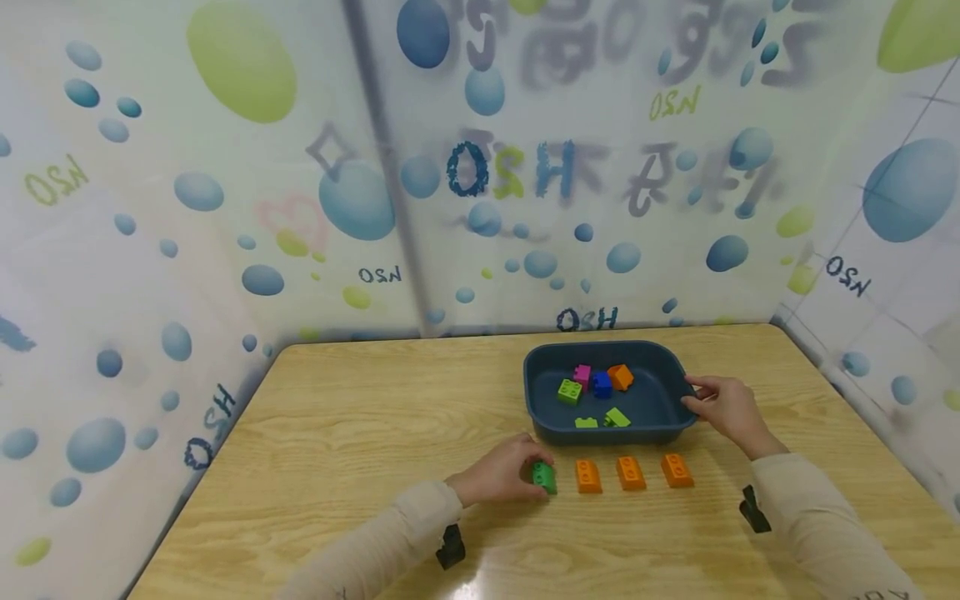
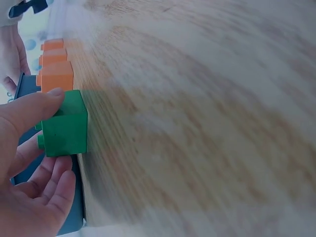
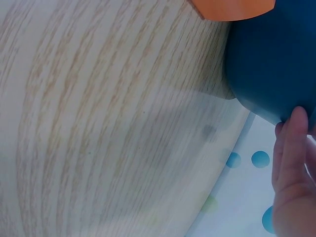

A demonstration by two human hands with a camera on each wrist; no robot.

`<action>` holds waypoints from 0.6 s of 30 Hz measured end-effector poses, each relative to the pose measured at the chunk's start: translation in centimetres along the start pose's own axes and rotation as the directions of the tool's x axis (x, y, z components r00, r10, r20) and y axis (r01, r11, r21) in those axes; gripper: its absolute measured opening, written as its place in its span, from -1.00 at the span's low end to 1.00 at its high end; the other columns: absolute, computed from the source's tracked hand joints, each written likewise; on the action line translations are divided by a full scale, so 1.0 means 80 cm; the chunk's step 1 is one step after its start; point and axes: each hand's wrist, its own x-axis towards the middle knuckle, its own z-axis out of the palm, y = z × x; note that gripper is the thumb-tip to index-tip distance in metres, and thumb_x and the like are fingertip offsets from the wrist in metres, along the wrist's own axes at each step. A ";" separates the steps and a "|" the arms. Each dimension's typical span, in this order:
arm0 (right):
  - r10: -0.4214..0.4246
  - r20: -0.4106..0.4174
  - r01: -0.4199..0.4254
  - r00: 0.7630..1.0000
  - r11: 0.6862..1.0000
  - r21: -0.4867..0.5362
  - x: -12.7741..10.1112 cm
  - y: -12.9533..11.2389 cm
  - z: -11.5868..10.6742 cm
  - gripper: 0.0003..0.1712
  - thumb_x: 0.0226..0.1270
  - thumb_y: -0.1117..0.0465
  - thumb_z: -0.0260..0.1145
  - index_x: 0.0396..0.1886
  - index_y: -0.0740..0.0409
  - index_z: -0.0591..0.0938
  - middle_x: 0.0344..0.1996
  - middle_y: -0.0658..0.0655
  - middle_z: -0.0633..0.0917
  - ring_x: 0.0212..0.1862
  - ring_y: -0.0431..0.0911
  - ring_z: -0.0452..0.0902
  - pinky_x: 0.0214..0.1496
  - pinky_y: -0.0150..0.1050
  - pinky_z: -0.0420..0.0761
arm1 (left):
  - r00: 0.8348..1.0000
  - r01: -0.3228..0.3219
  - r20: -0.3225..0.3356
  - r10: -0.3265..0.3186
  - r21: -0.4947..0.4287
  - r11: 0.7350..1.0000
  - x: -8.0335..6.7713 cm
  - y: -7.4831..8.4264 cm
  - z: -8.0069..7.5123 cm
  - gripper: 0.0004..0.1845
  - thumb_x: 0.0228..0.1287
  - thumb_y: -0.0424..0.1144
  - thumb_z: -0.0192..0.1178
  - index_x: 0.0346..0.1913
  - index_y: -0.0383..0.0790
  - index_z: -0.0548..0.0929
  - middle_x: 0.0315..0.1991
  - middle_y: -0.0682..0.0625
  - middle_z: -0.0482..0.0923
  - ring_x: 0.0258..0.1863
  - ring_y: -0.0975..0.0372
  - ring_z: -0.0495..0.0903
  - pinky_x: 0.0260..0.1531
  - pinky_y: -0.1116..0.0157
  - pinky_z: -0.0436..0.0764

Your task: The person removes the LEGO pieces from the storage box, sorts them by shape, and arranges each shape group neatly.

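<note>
A green toy building block [image 1: 543, 477] with studs stands on the table in front of the dark blue tray [image 1: 667, 429]. My left hand [image 1: 506, 471] pinches this block, thumb on its near end and fingers around the far end; the left wrist view shows the green block [image 2: 66, 126] between them. To its right, three orange blocks [image 1: 631, 473] stand in a row, spaced apart. My right hand [image 1: 731, 408] grips the tray's right rim between thumb and fingers. In the right wrist view, its fingers [image 3: 295, 143] lie against the tray's outer wall.
Inside the tray lie several loose blocks: a magenta one [image 1: 582, 376], a blue one [image 1: 602, 385], an orange one [image 1: 620, 377] and lime green ones [image 1: 570, 392]. The wooden table [image 1: 360, 417] ends at a printed curtain [image 1: 480, 250] at the back and sides.
</note>
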 end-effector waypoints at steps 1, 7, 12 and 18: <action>0.001 0.000 -0.001 1.000 1.000 0.001 0.000 0.000 0.000 -0.55 0.07 0.35 0.26 -0.03 0.52 0.47 -0.38 0.38 0.57 -0.47 0.00 0.53 -0.56 -0.33 0.51 | 1.000 0.000 0.000 0.000 -0.004 1.000 0.000 0.000 0.000 -0.60 -0.07 -0.18 0.36 -0.10 -0.18 0.57 -0.24 0.14 0.45 -0.24 0.36 0.37 -0.18 0.50 0.36; 0.005 0.002 -0.005 1.000 1.000 0.005 0.001 0.000 0.000 -0.55 0.07 0.35 0.26 -0.03 0.52 0.47 -0.37 0.39 0.56 -0.45 0.03 0.52 -0.56 -0.33 0.51 | 1.000 -0.002 0.002 0.002 -0.009 1.000 0.000 0.000 0.000 -0.59 -0.07 -0.18 0.36 -0.10 -0.19 0.57 -0.25 0.14 0.43 -0.25 0.37 0.36 -0.18 0.50 0.36; 0.011 0.008 -0.011 1.000 1.000 0.010 0.001 0.000 0.000 -0.54 0.07 0.35 0.26 -0.02 0.52 0.47 -0.37 0.38 0.56 -0.47 0.00 0.53 -0.56 -0.33 0.51 | 1.000 0.008 0.012 -0.008 -0.008 1.000 0.001 -0.001 0.002 -0.60 -0.05 -0.17 0.35 -0.10 -0.18 0.55 -0.25 0.13 0.42 -0.25 0.38 0.35 -0.18 0.50 0.36; 0.020 0.007 -0.020 1.000 1.000 0.007 0.001 0.000 0.001 -0.54 0.07 0.35 0.26 -0.02 0.51 0.47 -0.37 0.38 0.57 -0.47 0.00 0.53 -0.56 -0.33 0.51 | 1.000 0.023 0.017 -0.023 -0.021 1.000 0.001 -0.004 0.005 -0.60 -0.04 -0.18 0.34 -0.08 -0.17 0.54 -0.24 0.13 0.42 -0.24 0.39 0.35 -0.18 0.50 0.36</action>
